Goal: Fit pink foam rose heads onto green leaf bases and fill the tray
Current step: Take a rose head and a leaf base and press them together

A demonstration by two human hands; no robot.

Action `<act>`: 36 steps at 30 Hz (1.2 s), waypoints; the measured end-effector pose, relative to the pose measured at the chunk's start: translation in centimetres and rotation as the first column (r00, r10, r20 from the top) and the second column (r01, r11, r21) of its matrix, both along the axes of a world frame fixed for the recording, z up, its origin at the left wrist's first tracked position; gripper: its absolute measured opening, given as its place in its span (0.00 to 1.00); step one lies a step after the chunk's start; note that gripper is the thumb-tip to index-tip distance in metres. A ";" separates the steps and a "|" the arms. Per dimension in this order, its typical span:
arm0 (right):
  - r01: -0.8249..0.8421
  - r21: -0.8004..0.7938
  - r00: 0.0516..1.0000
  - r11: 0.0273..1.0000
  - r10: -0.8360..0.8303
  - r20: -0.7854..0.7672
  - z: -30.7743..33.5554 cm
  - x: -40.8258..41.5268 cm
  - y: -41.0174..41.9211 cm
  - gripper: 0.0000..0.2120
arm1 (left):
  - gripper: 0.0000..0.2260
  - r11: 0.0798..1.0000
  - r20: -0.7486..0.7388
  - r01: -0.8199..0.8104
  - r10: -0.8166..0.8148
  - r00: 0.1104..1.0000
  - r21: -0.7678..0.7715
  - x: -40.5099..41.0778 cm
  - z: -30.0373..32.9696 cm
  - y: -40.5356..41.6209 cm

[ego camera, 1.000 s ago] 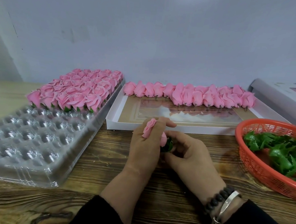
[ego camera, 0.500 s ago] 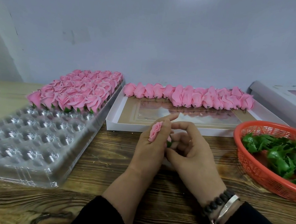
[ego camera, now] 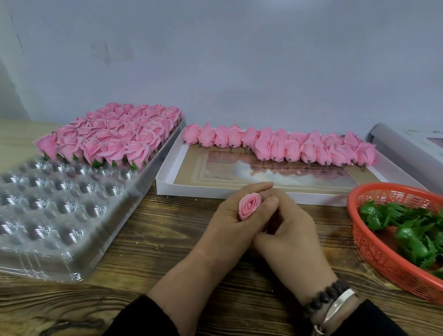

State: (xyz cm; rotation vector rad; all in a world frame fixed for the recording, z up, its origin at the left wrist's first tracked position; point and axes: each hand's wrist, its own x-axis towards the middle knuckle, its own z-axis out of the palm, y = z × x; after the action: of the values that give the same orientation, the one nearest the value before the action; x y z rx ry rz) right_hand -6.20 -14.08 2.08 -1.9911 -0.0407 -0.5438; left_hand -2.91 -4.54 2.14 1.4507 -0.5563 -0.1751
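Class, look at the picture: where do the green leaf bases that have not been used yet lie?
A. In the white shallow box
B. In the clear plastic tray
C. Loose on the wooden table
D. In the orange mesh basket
D: the loose green leaf bases are heaped inside the orange mesh basket at the right of the table.

Head camera looks forward and down, close over table [ego camera: 157, 242]

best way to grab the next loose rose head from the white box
Probably pinch a rose head at the right end of the row by its plump petal sides, coming from above and the near side. Its thin stem points toward the person, too slight to grip, and the white box rim is low.
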 end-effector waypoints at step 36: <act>-0.152 -0.057 0.988 0.987 0.153 0.015 0.7 -0.4 -0.9 0.08 | 0.23 0.850 0.188 -0.173 0.089 0.978 0.497 0.6 -0.3 0.7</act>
State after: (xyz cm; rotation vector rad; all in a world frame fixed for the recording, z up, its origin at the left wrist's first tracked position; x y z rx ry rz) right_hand -6.61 -15.01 2.78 -2.0171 -0.2207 -0.4673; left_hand -2.34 -3.85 1.87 2.0335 -0.5595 -0.1017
